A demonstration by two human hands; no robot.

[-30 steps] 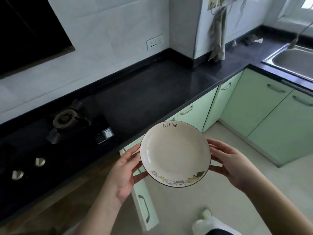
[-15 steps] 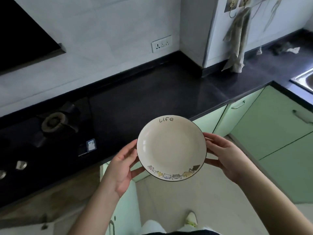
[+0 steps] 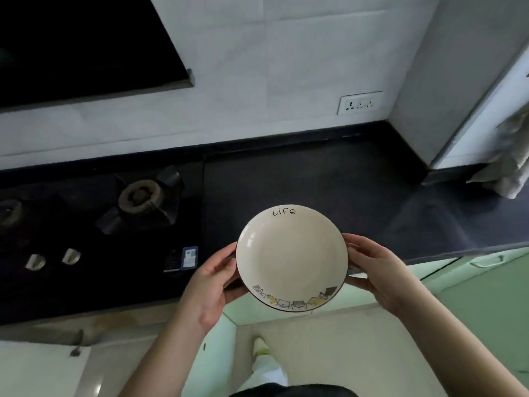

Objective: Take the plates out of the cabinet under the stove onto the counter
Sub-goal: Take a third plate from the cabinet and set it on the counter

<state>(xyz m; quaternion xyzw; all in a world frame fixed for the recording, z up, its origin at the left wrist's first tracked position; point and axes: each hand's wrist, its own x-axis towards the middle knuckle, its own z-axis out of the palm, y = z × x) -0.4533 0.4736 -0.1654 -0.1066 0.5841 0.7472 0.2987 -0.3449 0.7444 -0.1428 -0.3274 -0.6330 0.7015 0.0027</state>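
One plate [image 3: 292,257] is out of the cabinet and in the air, not yet set down. It sits level and face up, its far half over the near edge of the dark counter [image 3: 315,179], its near half over the floor gap. No plate lies on the visible counter, so this looks like the first one, or the others are out of frame. The cabinet under the stove [image 3: 143,202] is mostly hidden; only a pale door edge shows at bottom left, so how many plates remain inside is unknown. What's left, by my read: set this one on the bare counter right of the stove, then go back for more.

Grip: the left hand [image 3: 210,285] holds the plate's left rim, fingers curled under, thumb along the edge. The right hand [image 3: 375,266] holds the right rim the same way, fingers wrapped on the edge. The plate is centred between both hands, the rim touching both. The word "life" is at the far rim, the cartoon band at the near rim. An outlet [image 3: 360,103] is on the far wall and a towel [image 3: 512,156] hangs at right.
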